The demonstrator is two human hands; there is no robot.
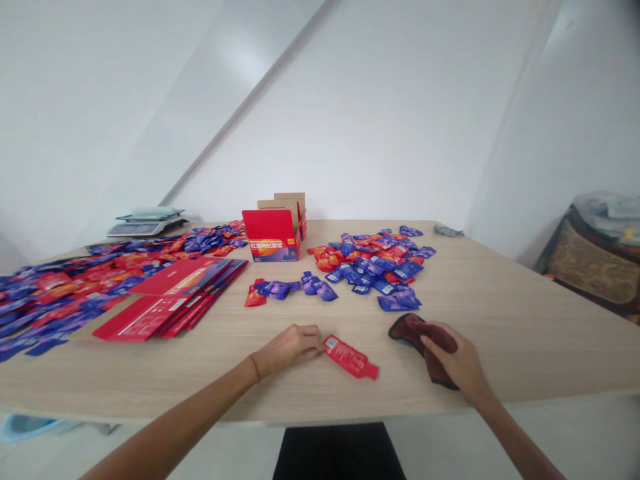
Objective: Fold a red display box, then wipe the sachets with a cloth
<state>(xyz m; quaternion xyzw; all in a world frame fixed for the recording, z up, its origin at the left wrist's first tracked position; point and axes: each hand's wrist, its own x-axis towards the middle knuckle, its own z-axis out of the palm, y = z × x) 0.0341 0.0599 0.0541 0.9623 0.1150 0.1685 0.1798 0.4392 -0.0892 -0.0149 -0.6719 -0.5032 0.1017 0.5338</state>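
My left hand [291, 348] is closed at the end of a red spouted pouch [350, 357], its fingertips pinching the pouch's edge. The pouch slants across the table near the front, its narrow neck pointing right. In my right hand [461, 363] is a dark maroon cloth with black edging [434, 343], bunched under the fingers and resting on the tabletop. Beyond the hands lie a few loose pouches: an orange-red one [255, 295] partly under purple ones [278, 289], and more purple pouches [320, 287] beside them.
A mixed heap of pouches [375, 261] spreads at centre right. Open red boxes [273, 243] stand in a row at the back. Flattened cartons [175, 293] are stacked on the left beside a large pouch pile [100, 280]. A scale [146, 227] sits at the far left.
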